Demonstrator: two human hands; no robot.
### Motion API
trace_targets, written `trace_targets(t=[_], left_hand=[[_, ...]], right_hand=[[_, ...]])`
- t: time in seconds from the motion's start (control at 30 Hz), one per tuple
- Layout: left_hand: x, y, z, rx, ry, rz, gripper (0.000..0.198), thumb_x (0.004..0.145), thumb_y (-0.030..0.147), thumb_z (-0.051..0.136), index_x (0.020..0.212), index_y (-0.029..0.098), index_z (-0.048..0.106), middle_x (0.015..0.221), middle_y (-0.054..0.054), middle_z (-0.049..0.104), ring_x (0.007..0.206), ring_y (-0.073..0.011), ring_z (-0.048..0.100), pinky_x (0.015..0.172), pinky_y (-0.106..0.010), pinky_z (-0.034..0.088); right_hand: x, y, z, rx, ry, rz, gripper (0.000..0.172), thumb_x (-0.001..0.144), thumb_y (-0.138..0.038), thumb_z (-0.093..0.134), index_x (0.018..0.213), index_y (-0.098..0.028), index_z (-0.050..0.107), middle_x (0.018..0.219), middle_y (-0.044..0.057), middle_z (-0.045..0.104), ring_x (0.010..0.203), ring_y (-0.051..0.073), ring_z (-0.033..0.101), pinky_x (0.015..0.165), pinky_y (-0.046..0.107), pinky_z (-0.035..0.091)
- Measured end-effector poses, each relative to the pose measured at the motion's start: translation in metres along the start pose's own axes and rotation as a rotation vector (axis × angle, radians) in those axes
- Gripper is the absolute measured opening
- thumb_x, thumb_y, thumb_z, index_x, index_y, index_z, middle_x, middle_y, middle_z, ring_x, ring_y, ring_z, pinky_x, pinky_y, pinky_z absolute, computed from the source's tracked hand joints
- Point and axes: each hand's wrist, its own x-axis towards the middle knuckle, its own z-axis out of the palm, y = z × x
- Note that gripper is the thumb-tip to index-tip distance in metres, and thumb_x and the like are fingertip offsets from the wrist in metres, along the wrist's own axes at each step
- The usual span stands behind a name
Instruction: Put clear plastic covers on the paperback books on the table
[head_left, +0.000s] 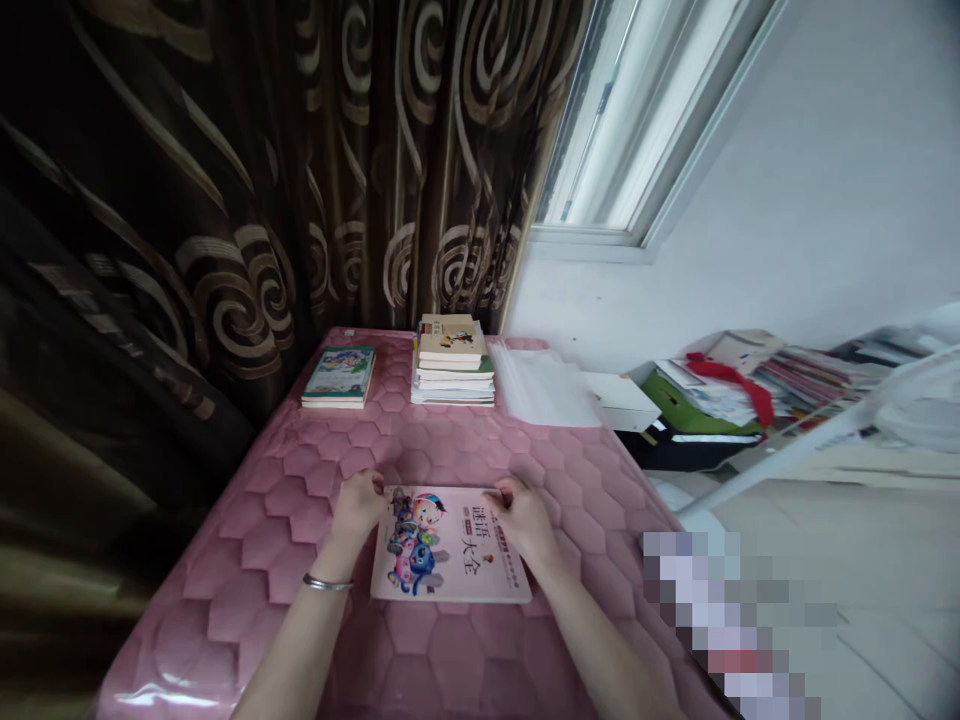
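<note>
A pink children's book [450, 560] with cartoon figures on its cover lies flat on the pink quilted table cover [300, 470]. My left hand [358, 502] grips the book's far left corner with curled fingers. My right hand [525, 518] holds its far right corner, fingers bent over the edge. A silver bangle [328, 582] sits on my left wrist.
At the table's far edge lie a green-covered book [339, 377], a stack of books [453, 362] and clear plastic sleeves [541, 387]. A dark patterned curtain hangs behind. To the right stand a white box [621, 400] and a heap of books and papers [750, 385].
</note>
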Motion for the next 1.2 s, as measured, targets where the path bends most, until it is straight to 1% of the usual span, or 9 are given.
trace_targets(t=[0.13,0.2,0.27,0.4,0.6,0.73,0.93,1.1,1.2], left_hand=[[-0.002,0.003,-0.003,0.018,0.016,-0.001,0.013,0.076,0.017,0.060,0.085,0.014,0.069,0.086,-0.008,0.072,0.081,-0.0152,0.066,0.072,-0.022,0.045],[-0.003,0.004,-0.004,0.018,0.019,-0.005,0.012,0.076,0.015,0.060,0.084,0.014,0.069,0.086,-0.007,0.072,0.080,-0.0148,0.066,0.072,-0.022,0.044],[-0.003,0.005,-0.004,0.010,0.015,-0.013,0.013,0.075,0.014,0.060,0.084,0.015,0.069,0.086,-0.006,0.073,0.080,-0.0142,0.066,0.072,-0.022,0.044],[-0.001,0.004,-0.003,-0.018,0.001,-0.034,0.014,0.074,0.014,0.062,0.086,0.014,0.068,0.087,-0.007,0.073,0.080,-0.0141,0.066,0.071,-0.021,0.045],[-0.001,0.002,-0.003,-0.082,-0.014,-0.063,0.020,0.069,0.010,0.063,0.089,0.012,0.068,0.087,-0.008,0.073,0.078,-0.0142,0.066,0.070,-0.020,0.045],[-0.002,0.000,-0.002,-0.120,-0.006,-0.057,0.021,0.068,0.009,0.063,0.088,0.012,0.068,0.087,-0.009,0.073,0.078,-0.0154,0.067,0.070,-0.022,0.046],[-0.002,-0.004,0.001,-0.145,0.013,-0.028,0.020,0.067,0.011,0.063,0.085,0.012,0.069,0.083,-0.010,0.073,0.076,-0.0183,0.067,0.068,-0.024,0.046],[-0.001,-0.004,0.001,-0.199,0.013,-0.042,0.023,0.066,0.010,0.064,0.088,0.010,0.069,0.083,-0.012,0.073,0.076,-0.0193,0.068,0.068,-0.025,0.047],[-0.003,-0.003,-0.001,-0.199,0.008,-0.047,0.021,0.066,0.009,0.062,0.085,0.012,0.070,0.084,-0.011,0.073,0.078,-0.0191,0.067,0.069,-0.025,0.046]], right_hand=[[-0.024,-0.017,-0.011,-0.043,0.050,-0.143,0.019,0.082,-0.027,0.052,0.092,-0.020,0.066,0.101,0.010,0.062,0.093,0.025,0.057,0.084,0.036,0.043],[-0.045,-0.030,-0.017,0.066,-0.045,-0.292,0.022,0.083,-0.028,0.053,0.098,-0.022,0.068,0.110,0.010,0.062,0.103,0.026,0.056,0.092,0.039,0.041],[-0.066,-0.040,-0.019,0.197,-0.231,-0.436,0.031,0.080,-0.028,0.061,0.111,-0.028,0.066,0.122,0.006,0.061,0.117,0.027,0.051,0.102,0.041,0.035],[-0.088,-0.047,-0.011,0.250,-0.381,-0.533,0.047,0.073,-0.023,0.072,0.119,-0.030,0.063,0.128,0.003,0.058,0.127,0.028,0.044,0.111,0.043,0.027],[-0.087,-0.045,-0.004,-0.059,-0.375,-0.654,0.034,0.086,-0.022,0.057,0.120,-0.018,0.062,0.126,0.006,0.060,0.124,0.022,0.049,0.107,0.035,0.038],[-0.085,-0.048,-0.007,-0.128,-0.358,-0.671,0.030,0.091,-0.016,0.046,0.112,-0.021,0.067,0.121,0.001,0.064,0.118,0.017,0.053,0.103,0.029,0.041],[-0.088,-0.045,0.002,-0.172,-0.300,-0.693,0.036,0.079,-0.034,0.068,0.113,-0.025,0.065,0.123,0.001,0.063,0.118,0.021,0.053,0.101,0.033,0.042],[-0.089,-0.046,0.002,-0.219,-0.251,-0.755,0.025,0.083,-0.028,0.064,0.107,-0.022,0.067,0.119,0.001,0.065,0.115,0.019,0.055,0.099,0.030,0.043],[-0.089,-0.049,-0.001,-0.287,-0.238,-0.790,0.025,0.085,-0.016,0.056,0.108,-0.019,0.064,0.116,0.005,0.066,0.111,0.019,0.058,0.090,0.028,0.047]])
